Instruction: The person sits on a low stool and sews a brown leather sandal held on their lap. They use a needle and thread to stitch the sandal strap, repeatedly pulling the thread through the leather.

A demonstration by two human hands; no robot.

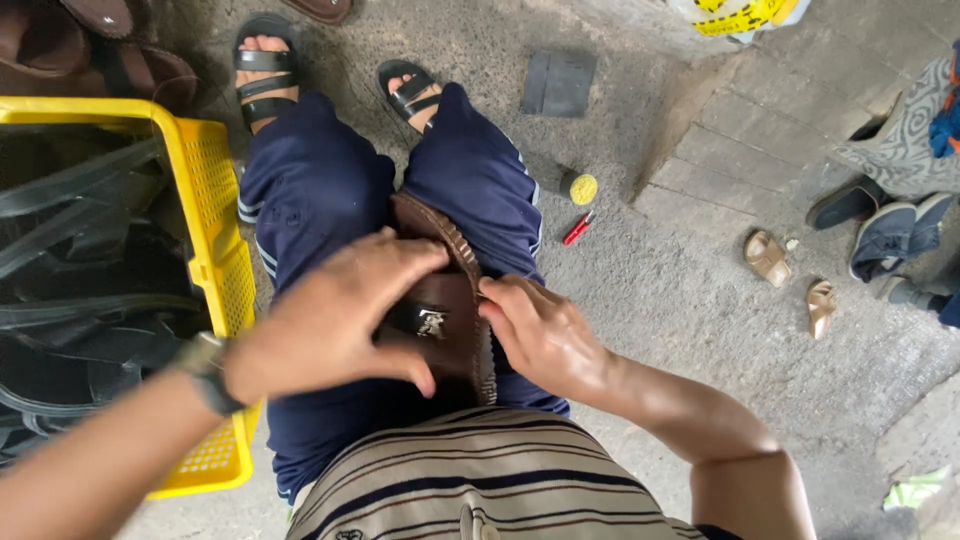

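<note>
From the head camera, I look down at my lap, where a dark brown leather sandal with a stitched edge and a small metal buckle ornament [440,300] lies between my knees on my navy trousers [320,190]. My left hand [330,320] is spread flat over the near side of the sandal, fingers curled around its strap and thumb pressing on the upper, so it is clamped on the shoe. My right hand [545,335] pinches the stitched rim on the other side, fingertips closed on the edge (I cannot see whether anything small sits between them).

To my left stands a yellow plastic crate with a perforated wall [215,200]; it is filled with black rubber straps and strips [90,280], piled loosely up to the rim. The crate touches my left leg.

On the concrete ground [680,290] to my right lie a small round yellow-topped tin [580,187] and, just beside it, a red pen-like stick [578,228]. Further right is a pair of small tan sandals [790,275], well apart from my lap. A flat dark square sheet [558,83] lies near my sandalled feet [335,75].
</note>
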